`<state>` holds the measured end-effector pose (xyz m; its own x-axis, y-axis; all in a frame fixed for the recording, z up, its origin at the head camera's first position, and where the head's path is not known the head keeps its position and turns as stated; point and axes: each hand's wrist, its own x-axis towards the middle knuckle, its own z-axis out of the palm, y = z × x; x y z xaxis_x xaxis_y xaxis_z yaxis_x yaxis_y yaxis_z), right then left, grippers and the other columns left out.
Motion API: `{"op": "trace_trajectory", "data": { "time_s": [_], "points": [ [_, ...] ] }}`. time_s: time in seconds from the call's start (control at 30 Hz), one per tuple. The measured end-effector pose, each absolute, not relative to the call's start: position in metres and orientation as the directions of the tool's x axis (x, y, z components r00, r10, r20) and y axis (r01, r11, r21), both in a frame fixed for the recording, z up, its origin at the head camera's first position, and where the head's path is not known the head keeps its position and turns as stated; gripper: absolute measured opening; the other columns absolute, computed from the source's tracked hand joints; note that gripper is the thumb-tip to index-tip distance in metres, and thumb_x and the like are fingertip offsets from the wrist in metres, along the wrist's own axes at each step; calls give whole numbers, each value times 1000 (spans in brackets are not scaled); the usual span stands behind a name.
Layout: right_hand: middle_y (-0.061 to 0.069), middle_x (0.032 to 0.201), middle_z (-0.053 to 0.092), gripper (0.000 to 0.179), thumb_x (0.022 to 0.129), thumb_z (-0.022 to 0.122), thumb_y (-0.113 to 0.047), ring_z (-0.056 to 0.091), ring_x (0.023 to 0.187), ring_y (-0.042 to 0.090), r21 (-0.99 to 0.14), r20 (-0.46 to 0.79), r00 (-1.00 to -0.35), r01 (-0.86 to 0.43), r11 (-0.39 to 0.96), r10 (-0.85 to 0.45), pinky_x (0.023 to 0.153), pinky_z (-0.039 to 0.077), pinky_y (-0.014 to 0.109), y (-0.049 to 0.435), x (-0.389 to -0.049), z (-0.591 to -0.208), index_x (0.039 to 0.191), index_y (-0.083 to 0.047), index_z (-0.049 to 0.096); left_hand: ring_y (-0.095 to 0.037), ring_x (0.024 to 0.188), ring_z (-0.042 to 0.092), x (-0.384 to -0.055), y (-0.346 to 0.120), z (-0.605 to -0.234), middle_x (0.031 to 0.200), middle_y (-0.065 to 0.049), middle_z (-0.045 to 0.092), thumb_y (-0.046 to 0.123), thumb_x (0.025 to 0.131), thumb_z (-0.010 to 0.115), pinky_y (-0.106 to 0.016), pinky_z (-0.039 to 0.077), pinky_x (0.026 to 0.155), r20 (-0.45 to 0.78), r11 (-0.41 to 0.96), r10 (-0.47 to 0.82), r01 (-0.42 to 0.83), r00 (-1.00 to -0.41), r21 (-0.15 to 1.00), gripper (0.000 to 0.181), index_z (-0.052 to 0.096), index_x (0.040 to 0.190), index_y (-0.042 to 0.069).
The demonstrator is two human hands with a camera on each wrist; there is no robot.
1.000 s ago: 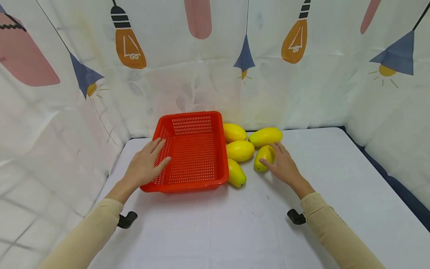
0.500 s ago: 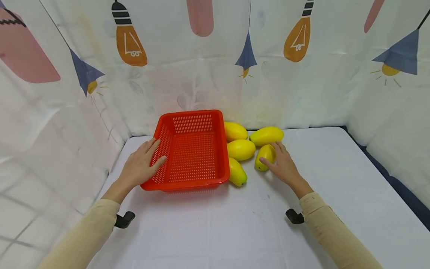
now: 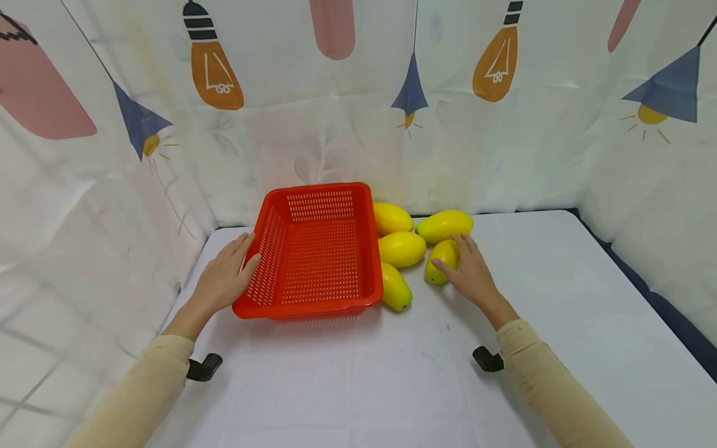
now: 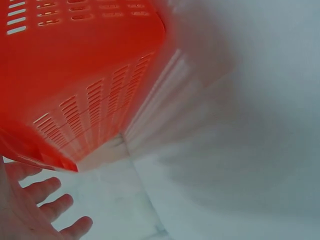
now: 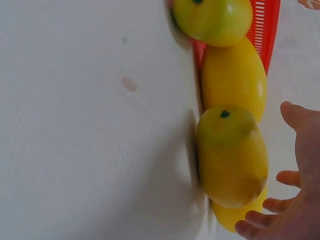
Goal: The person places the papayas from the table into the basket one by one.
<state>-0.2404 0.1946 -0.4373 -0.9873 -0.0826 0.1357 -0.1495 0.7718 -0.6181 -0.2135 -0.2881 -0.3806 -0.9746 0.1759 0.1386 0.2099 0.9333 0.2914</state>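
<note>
A red slotted plastic basket (image 3: 319, 261) sits on the white table, its inside bare. My left hand (image 3: 224, 274) is at the basket's left rim, fingers spread and thumb reaching over the edge; whether it touches cannot be told. In the left wrist view its fingers (image 4: 55, 197) are loosely extended beside the rim. My right hand (image 3: 469, 274) hovers with parted fingers around a yellow mango (image 3: 442, 262) with a greenish end. In the right wrist view, a gap separates the thumb (image 5: 295, 114) from that mango (image 5: 232, 160).
Several more yellow mangoes lie against the basket's right side, among them a middle one (image 3: 402, 249), a front one (image 3: 395, 287) and a back right one (image 3: 445, 226). A printed white curtain (image 3: 358, 137) hangs behind the table (image 3: 358, 386).
My left hand has moved left, from above the basket's inside back to its left rim. The right hand stays almost still around the mango. Basket and mangoes keep their places.
</note>
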Motion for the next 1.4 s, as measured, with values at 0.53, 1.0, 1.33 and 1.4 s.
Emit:
{"op": "trace_trajectory", "data": {
  "time_s": [0.53, 1.0, 1.33, 1.4],
  "points": [
    [22, 159, 12, 85, 91, 57, -55, 24, 143, 43, -631, 106, -992, -123, 766, -72, 113, 24, 61, 191, -243, -444, 150, -4, 22, -47, 142, 24, -218, -297, -390, 155, -27, 24, 38, 105, 26, -64, 21, 112, 0, 855, 108, 93, -994, 511, 61, 19, 152, 0],
    [20, 159, 12, 85, 91, 56, -55, 27, 141, 42, -644, 90, -994, -108, 758, -65, 112, 26, 61, 189, -245, -448, 151, -6, 20, -45, 134, 34, -223, -308, -402, 151, -28, 30, 39, 105, 28, -63, 26, 109, -84, 685, 111, 15, -990, 729, 60, 16, 154, 6],
    [20, 159, 12, 86, 91, 56, -56, 26, 142, 41, -669, 81, -995, -93, 737, -53, 113, 25, 60, 188, -249, -451, 151, -6, 19, -12, 117, 48, -229, -314, -408, 144, -21, 40, 39, 105, 31, -42, 37, 104, -90, 518, 133, -8, -987, 855, 58, 24, 152, 5],
    [20, 159, 14, 86, 91, 56, -55, 26, 142, 41, -672, 81, -996, -90, 735, -48, 114, 25, 60, 187, -250, -452, 151, -5, 20, 0, 108, 49, -231, -316, -411, 139, -14, 45, 39, 104, 33, -30, 38, 99, -79, 479, 131, -6, -988, 878, 57, 28, 150, 5]
  ]
}}
